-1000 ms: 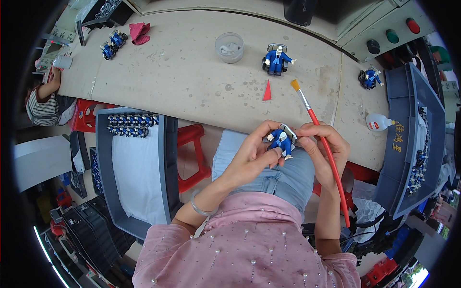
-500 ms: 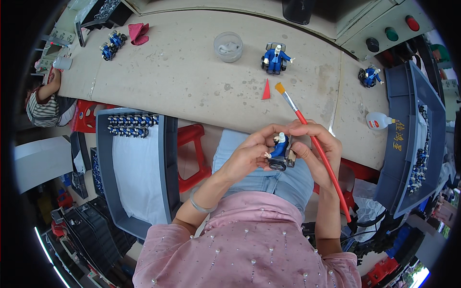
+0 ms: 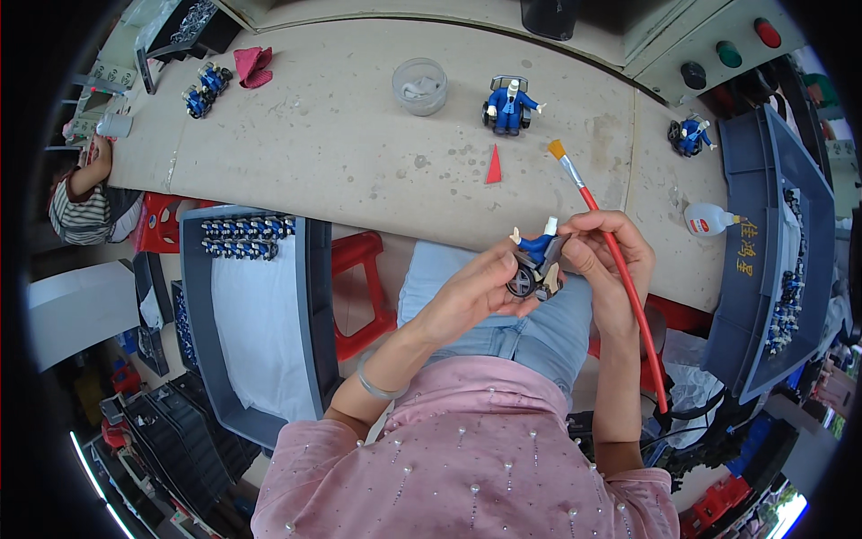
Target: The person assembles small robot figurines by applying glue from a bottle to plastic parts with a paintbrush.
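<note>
Over my lap, my left hand (image 3: pixel 476 292) grips a small toy figure in a wheelchair (image 3: pixel 536 244), with a blue suit and a white head. The toy is tilted, its large wheel toward my left fingers and its chair back toward my right hand. My right hand (image 3: pixel 615 256) has its thumb and fingers at the chair back and also holds a paintbrush (image 3: pixel 646 341). The brush has a red handle, and its tan bristles point away from me over the table. Whether the right fingertips carry any of the toy's weight is hard to see.
A similar figure (image 3: pixel 509 108) stands on the table (image 3: pixel 296 135), near a clear cup (image 3: pixel 419 87) and a red triangular piece (image 3: pixel 494 165). A white bottle (image 3: pixel 705 219) is at right. Grey bins flank me, the left bin (image 3: pixel 319 314) and right bin (image 3: pixel 732 305), both holding figures.
The toy has been turned and raised slightly, now showing its chair back toward the right. My right hand and the brush have shifted a little to the right.
</note>
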Available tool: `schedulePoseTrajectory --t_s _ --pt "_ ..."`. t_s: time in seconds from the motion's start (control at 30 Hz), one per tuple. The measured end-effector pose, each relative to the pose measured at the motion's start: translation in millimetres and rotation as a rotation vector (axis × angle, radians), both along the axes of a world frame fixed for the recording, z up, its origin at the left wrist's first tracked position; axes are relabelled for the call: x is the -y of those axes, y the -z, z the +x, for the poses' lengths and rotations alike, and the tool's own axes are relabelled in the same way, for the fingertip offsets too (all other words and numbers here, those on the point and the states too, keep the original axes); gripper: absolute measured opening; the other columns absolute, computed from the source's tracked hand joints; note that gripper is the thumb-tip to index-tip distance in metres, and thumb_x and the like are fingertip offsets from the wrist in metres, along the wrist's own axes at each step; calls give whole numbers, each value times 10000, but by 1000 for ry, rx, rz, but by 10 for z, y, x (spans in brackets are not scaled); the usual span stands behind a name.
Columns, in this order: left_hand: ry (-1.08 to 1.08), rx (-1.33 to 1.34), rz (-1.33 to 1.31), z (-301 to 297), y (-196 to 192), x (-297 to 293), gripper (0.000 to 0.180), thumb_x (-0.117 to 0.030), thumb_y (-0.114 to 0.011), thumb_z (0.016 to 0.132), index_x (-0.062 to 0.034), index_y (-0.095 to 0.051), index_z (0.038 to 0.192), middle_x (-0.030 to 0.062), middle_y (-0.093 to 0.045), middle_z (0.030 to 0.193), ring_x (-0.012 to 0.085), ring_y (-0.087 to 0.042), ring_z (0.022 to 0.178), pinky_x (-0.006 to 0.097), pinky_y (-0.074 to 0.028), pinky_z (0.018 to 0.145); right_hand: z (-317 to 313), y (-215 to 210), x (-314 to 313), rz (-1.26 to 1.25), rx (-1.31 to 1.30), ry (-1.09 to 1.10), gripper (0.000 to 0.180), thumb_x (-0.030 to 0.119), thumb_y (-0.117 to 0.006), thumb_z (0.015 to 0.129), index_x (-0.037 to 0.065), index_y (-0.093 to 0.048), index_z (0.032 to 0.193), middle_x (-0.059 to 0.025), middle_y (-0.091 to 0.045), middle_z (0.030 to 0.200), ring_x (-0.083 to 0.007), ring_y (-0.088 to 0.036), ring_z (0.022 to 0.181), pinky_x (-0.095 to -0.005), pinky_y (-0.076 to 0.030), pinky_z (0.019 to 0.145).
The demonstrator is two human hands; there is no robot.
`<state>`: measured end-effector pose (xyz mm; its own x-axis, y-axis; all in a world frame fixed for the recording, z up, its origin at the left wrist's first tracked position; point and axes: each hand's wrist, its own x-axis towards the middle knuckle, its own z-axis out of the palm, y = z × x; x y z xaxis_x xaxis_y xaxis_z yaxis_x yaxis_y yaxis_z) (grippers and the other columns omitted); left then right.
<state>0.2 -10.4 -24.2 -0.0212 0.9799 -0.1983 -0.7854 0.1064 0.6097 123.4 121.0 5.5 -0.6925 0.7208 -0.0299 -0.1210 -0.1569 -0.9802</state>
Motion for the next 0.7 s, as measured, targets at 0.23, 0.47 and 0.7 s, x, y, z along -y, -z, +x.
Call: schedulePoseTrajectory --t_s 0.23,0.47,0.7 --pt "85 108 45 18 92 24 565 -419 -229 1012 34 -413 1296 197 -589 1056 171 -503 713 281 -411 654 -4 -27 -12 14 54 -28 185 -44 -591 873 -56 -582 1058 -120 -645 874 -109 -592 705 -234 -493 613" --pt "23 316 13 -5 32 31 630 -457 -156 1011 40 -416 1297 172 -578 1030 158 -476 680 257 -383 619 131 -173 -127 373 47 132 372 247 -527 959 -70 -582 1147 -144 -661 881 -149 -594 764 -297 -468 706" --pt "20 215 88 -13 110 11 640 -468 -164 1008 45 -415 1297 152 -574 1011 147 -444 679 253 -373 607 329 -360 -201 462 40 109 308 213 -548 924 -49 -633 787 -100 -609 747 -124 -508 645 -246 -387 598"
